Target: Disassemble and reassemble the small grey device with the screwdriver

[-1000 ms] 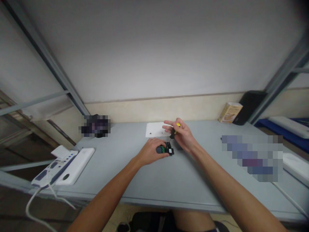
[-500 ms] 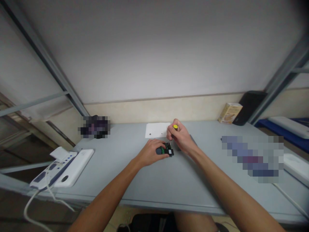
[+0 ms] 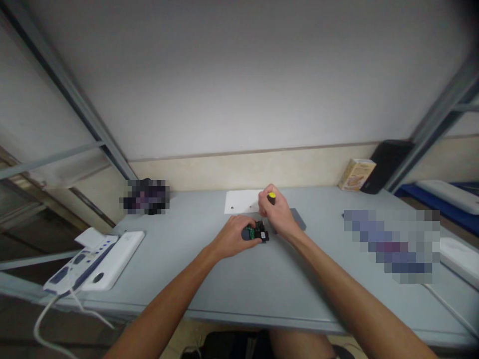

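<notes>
- Strip [image 3: 75, 267]: white and dark blue, at the table's left edge, a cord hanging from it; no lettering legible from where I stand.
- Slab [image 3: 121, 260]: white, flat, beside the strip, with a dark oval near one end; no brand to be read.
- Left hand [image 3: 232, 235]: narrowed, fingers over the far edge and thumb along the near edge of the device.
- Paper [image 3: 239, 198]: white, behind the left hand, two dark specks on it.
- Device [image 3: 256, 232]: small, dark, with exposed green circuitry, at mid-table [image 3: 239, 284], between the hands. Probably light and stiff, its bare board fragile; best held by the outer edges, clear of the circuitry. A pale label on its right part is too small to read.
- Right hand [image 3: 279, 213]: closed in a fist around a tool [image 3: 272, 197]. The dark, yellow-ended handle looks rigid and is best gripped along its length; the tip is hidden, so contact with the device cannot be told.
- Panel [image 3: 298, 220]: grey, partly behind the right wrist, unmarked as far as visible.
- Carton [image 3: 356, 174]: yellowish, printed, wording illegible.
- Case [image 3: 386, 167]: black, leaning behind the carton; no readable brand.
</notes>
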`<state>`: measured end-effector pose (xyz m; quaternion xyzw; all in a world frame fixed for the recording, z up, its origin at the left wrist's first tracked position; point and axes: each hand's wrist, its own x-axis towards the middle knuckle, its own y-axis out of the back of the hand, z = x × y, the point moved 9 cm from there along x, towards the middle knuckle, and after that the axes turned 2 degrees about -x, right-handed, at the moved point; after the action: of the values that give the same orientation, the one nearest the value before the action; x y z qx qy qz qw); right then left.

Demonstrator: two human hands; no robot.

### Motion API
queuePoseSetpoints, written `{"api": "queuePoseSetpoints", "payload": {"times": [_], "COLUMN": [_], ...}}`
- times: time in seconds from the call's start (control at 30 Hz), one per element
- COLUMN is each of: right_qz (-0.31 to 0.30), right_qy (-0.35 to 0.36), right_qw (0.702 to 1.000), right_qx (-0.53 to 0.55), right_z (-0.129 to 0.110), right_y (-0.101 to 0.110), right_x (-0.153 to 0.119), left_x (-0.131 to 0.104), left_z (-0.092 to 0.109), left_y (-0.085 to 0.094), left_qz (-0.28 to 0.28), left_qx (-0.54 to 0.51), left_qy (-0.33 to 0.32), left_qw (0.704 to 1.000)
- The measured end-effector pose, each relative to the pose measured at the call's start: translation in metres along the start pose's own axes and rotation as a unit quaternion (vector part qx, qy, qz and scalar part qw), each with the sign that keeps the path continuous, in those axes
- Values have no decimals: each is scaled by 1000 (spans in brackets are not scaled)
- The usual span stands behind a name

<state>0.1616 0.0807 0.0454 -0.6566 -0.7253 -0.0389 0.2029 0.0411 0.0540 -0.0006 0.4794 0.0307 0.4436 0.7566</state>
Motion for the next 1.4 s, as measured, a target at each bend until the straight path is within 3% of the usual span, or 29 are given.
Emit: {"api": "queuePoseSetpoints", "payload": {"times": [0.13,0.3,0.57,0.83,1.2,1.4], "right_qz": [-18,-40,-47,-55,-43,-1], "right_qy": [1,13,-29,-47,-52,-18], "right_qw": [1000,999,995,993,992,989], "right_qx": [24,-20,85,96,111,147], "right_z": [0,-4,5,5,8,8], "right_y": [1,-3,-10,-9,-3,7], "right_x": [4,0,1,-4,-1,5], "left_x": [0,-1,-1,-2,-2,-1], "left_z": [1,0,0,-2,-1,-3], "left_y": [-3,-5,-5,-7,-7,-5], "left_qz": [-1,-2,-12,-3,-9,-10], "left_qx": [-9,-20,-24,-4,2,2], "left_qy": [-10,-11,-5,-21,-14,-6], "left_qw": [1000,1000,1000,1000,1000,1000]}}
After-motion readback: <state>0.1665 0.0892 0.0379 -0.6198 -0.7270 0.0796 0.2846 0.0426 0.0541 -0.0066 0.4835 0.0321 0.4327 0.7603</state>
